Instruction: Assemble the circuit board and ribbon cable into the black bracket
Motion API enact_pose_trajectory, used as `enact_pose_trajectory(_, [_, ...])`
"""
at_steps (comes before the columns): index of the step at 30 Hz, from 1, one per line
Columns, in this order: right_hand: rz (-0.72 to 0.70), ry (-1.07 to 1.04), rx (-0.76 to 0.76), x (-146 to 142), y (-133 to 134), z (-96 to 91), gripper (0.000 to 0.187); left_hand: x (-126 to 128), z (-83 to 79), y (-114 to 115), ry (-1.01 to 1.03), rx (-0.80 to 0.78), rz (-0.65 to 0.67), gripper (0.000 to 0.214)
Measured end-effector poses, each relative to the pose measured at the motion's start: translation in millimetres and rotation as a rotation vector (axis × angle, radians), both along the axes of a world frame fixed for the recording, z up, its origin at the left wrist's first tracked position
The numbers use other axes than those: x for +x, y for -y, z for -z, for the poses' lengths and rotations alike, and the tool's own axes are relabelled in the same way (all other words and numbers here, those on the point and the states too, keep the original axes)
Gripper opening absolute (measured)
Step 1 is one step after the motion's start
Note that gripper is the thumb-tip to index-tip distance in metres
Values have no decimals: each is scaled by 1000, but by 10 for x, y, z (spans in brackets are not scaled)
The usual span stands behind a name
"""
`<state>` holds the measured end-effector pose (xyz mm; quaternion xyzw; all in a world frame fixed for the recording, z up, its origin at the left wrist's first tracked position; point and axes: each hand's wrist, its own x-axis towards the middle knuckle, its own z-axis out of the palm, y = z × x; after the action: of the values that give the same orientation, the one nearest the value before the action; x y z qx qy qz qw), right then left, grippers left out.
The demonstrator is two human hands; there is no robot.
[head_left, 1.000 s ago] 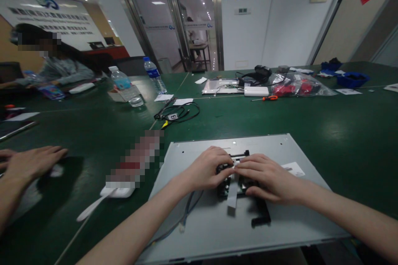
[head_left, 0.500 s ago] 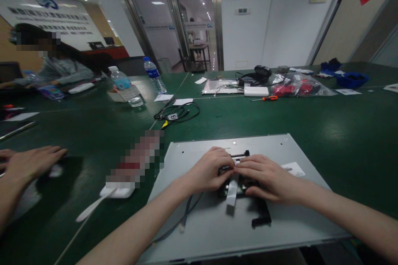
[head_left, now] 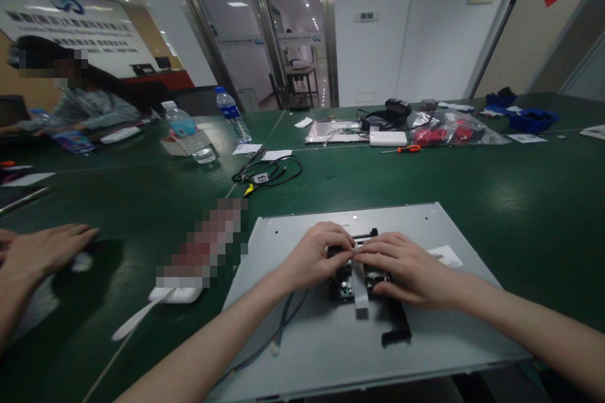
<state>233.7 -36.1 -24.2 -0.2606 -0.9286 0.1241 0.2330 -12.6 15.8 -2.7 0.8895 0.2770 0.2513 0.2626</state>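
Observation:
A grey metal panel point(head_left: 425, 227) lies flat on the green table in front of me. A small dark circuit board point(head_left: 343, 287) sits at its middle, with a pale flat ribbon cable point(head_left: 360, 293) hanging toward me and a black bracket point(head_left: 396, 324) beside it. My left hand point(head_left: 314, 258) rests on the board's left side with fingers curled and pinching at its top edge. My right hand point(head_left: 409, 267) lies on the board's right side, fingertips pressed down and meeting the left hand's. A thin blue-grey cable point(head_left: 283, 321) runs from under my left wrist.
Another person's hand point(head_left: 45, 250) lies flat at the left edge. A white object point(head_left: 174, 295) and a pixelated patch sit left of the panel. Farther back are a black cable coil point(head_left: 267, 173), water bottles point(head_left: 186, 132), an orange screwdriver point(head_left: 409, 148), a plastic bag point(head_left: 449, 128) and a seated person.
The ribbon cable now hangs straighter and a little farther right than before. My fingers have shifted slightly at the board's top edge. The view has drifted a little.

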Motion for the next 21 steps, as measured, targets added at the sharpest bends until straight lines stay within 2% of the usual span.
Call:
enact_pose_trajectory(5, [-8,5,6,13,-4,-13,47,-2,4,-11,62,-38,-34,15])
enact_pose_trajectory(14, [1,10,14,8,1,-11,38,6,16,8,-63,11,-34,11])
enact_pose_trajectory(21, [-3,16,-5,5,-9,9,37,21,22,16,-52,10,-21,10])
